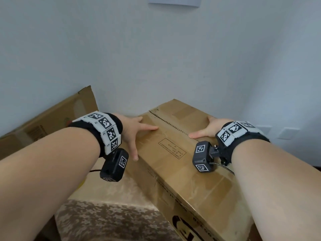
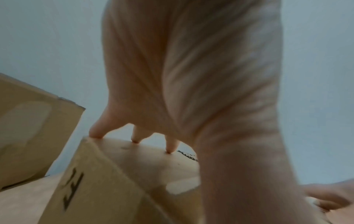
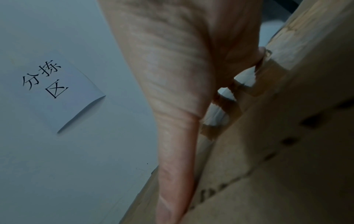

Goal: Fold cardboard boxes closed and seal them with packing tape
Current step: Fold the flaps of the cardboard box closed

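Note:
A closed brown cardboard box (image 1: 173,162) lies slanted across the table, with a dotted seam (image 1: 173,126) and worn old tape on top. My left hand (image 1: 139,134) lies spread on its left top edge. The fingertips (image 2: 168,149) press the top near the far edge and the thumb runs down the left edge. My right hand (image 1: 208,129) holds the far right edge, thumb flat on top. Its fingers go over the side among torn tape (image 3: 247,84) and are mostly hidden. No tape roll is in view.
A second open cardboard box (image 1: 52,119) leans against the wall at the left, close to my left wrist. A patterned tablecloth (image 1: 107,214) covers the table below. A paper sign (image 3: 63,91) hangs on the pale wall, with wall sockets (image 1: 278,133) at the right.

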